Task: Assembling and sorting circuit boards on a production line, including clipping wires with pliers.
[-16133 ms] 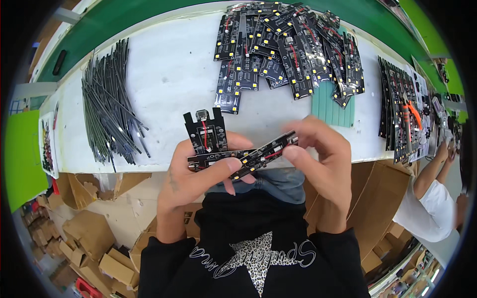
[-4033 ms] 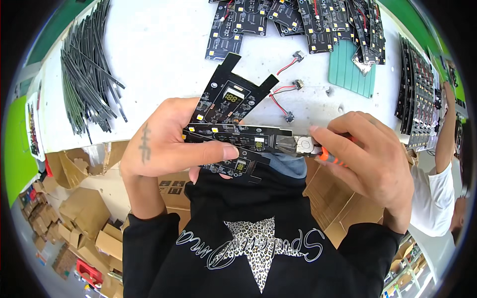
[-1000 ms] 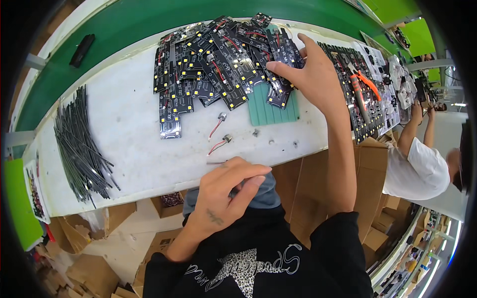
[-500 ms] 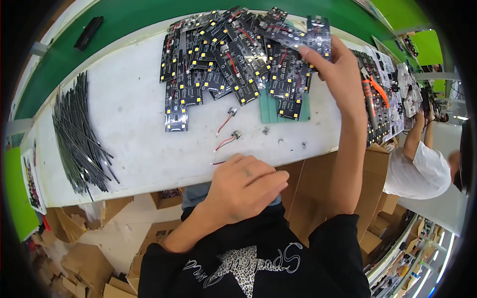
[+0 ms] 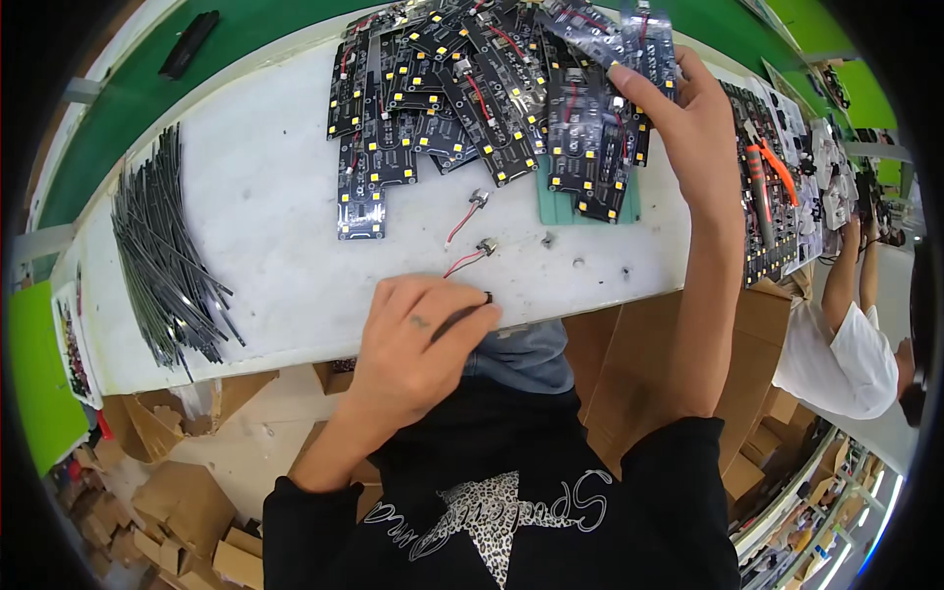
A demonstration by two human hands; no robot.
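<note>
Near the table's front edge, my left hand (image 5: pixel 418 329) is closed, with a small dark part (image 5: pixel 489 298) showing at its fingertips. Just beyond it lie two small metal parts with red and black wires, a nearer one (image 5: pixel 486 247) and a farther one (image 5: pixel 478 200). My right hand (image 5: pixel 693 123) reaches to the far right of a heap of black LED circuit boards (image 5: pixel 500 147). Between its thumb and fingers is a circuit board (image 5: pixel 649 44) with yellow-white LEDs and a red wire. A green mat (image 5: pixel 590 208) shows under the heap.
A bundle of thin black tubes (image 5: pixel 162 256) lies at the left. Orange-handled pliers (image 5: pixel 777 175) rest on rows of boards (image 5: pixel 765 246) at the right. A black block (image 5: pixel 189 44) is at the far left. A co-worker in white (image 5: pixel 841 364) sits at the right.
My left hand has moved left and turned, and a small dark part now shows at its fingertips. My right hand stays on the circuit board. The whole view has shifted slightly.
</note>
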